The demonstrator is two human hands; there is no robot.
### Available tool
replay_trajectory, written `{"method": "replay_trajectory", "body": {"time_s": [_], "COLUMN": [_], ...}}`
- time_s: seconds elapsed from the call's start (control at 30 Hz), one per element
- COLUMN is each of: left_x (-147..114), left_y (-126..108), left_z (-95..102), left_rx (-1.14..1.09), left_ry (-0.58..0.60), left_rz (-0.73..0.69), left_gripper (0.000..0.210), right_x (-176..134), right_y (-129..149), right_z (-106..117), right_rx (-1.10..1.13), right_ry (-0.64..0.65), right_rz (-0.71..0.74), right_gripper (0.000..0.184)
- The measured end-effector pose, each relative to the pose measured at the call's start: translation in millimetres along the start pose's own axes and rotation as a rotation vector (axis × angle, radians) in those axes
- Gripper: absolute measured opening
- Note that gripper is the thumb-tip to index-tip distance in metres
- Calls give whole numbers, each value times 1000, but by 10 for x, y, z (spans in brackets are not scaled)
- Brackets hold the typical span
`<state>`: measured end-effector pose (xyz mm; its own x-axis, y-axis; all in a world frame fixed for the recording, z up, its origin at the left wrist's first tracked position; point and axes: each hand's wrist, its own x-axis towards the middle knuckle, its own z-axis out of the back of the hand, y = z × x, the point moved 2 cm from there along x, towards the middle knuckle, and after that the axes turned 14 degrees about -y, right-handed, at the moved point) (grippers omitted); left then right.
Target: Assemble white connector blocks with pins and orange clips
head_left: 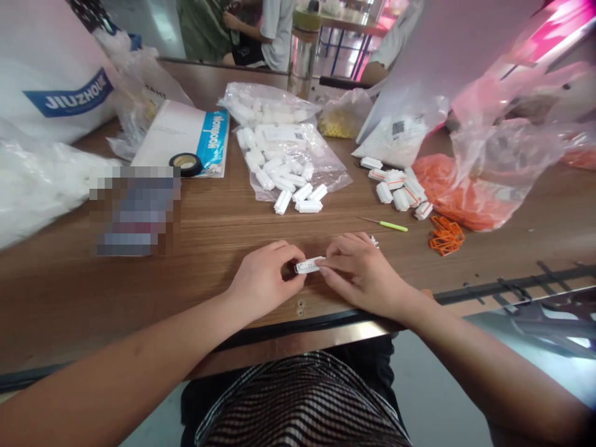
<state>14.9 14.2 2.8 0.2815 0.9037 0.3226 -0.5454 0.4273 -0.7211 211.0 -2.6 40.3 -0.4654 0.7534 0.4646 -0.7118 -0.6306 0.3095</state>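
Observation:
A small white plastic connector housing [308, 266] with rows of small holes is held just above the table near its front edge. My left hand [266, 276] pinches its left end between thumb and forefinger. My right hand [367, 274] is closed at the other end, its thumb and fingertips on the housing and covering that part. Some tiny white pieces [374, 242] show just behind my right knuckles. Beyond that hand lies a thin pick with a green handle [393, 226], and to its right a small pile of orange plastic clips [446, 236].
Loose white housings [298, 192] spill from a clear bag [274, 105] at centre. Housings with orange strips [403, 189] lie right, beside a bag of orange parts [470, 189]. Black tape [185, 164] rests on a notebook [172, 133]. A bottle [302, 56] stands behind; people sit beyond.

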Motion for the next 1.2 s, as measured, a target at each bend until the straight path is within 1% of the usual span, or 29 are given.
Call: {"method": "replay_trajectory", "body": {"time_s": [0.03, 0.07, 0.13, 0.17, 0.2, 0.23, 0.3, 0.33, 0.4, 0.47, 0.53, 0.6, 0.67, 0.77, 0.83, 0.93, 1.0, 1.07, 1.13, 1.2], "left_x": [2, 4, 11, 15, 17, 18, 17, 15, 11, 8, 8, 10, 11, 13, 13, 12, 12, 13, 14, 15], "left_y": [-1, -2, -6, -7, -9, -10, -8, -6, -2, 2, 4, 5, 6, 7, 6, 3, 2, 1, -1, -4], "left_z": [3, 7, 14, 17, 19, 20, 19, 17, 14, 12, 9, 7, 5, 4, 4, 5, 8, 10, 12, 14], "left_rx": [-1, -2, 1, 3, 4, 6, 7, 8, 12, 15, 9, 0, 1, 9, 16, 20, 15, 9, 10, 13], "left_ry": [2, 7, 15, 18, 17, 16, 19, 20, 18, 11, 9, 7, 7, 9, 14, 21, 20, 18, 19, 21], "left_rz": [-1, -2, -1, -1, -1, -2, -2, -3, -8, -11, -11, -11, -12, -8, -3, 1, 1, -1, -5, -7], "left_gripper": [10, 10, 10, 10, 10, 9, 10, 10, 10, 10, 10, 11, 11, 11, 10, 10, 11, 11, 11, 10], "right_x": [-22, -51, -135, -186, -239, -292, -384, -419, -458, -469, -469, -472, -485, -508, -510, -486, -469, -464, -472, -484], "right_y": [-89, -197, -450, -572, -682, -779, -909, -944, -967, -964, -965, -980, -1005, -1040, -1047, -1028, -1010, -1003, -1010, -1028], "right_z": [66, 141, 289, 348, 386, 406, 406, 393, 357, 321, 296, 293, 313, 361, 380, 381, 375, 379, 399, 431], "right_rx": [65, 93, 16, -61, -129, -177, -204, -196, -183, -206, -246, -273, -272, -256, -237, -197, -223, -300, -357, -339], "right_ry": [-16, -72, -213, -254, -240, -199, -122, -109, -124, -142, -132, -122, -133, -165, -151, -111, -89, -74, -53, -23], "right_rz": [-56, -126, -316, -400, -474, -555, -671, -704, -691, -625, -551, -512, -518, -595, -618, -546, -495, -526, -628, -732], "right_gripper": [19, 18, 18, 18, 19, 20, 25, 28, 28, 25, 23, 22, 20, 20, 21, 22, 22, 22, 21, 22]}}
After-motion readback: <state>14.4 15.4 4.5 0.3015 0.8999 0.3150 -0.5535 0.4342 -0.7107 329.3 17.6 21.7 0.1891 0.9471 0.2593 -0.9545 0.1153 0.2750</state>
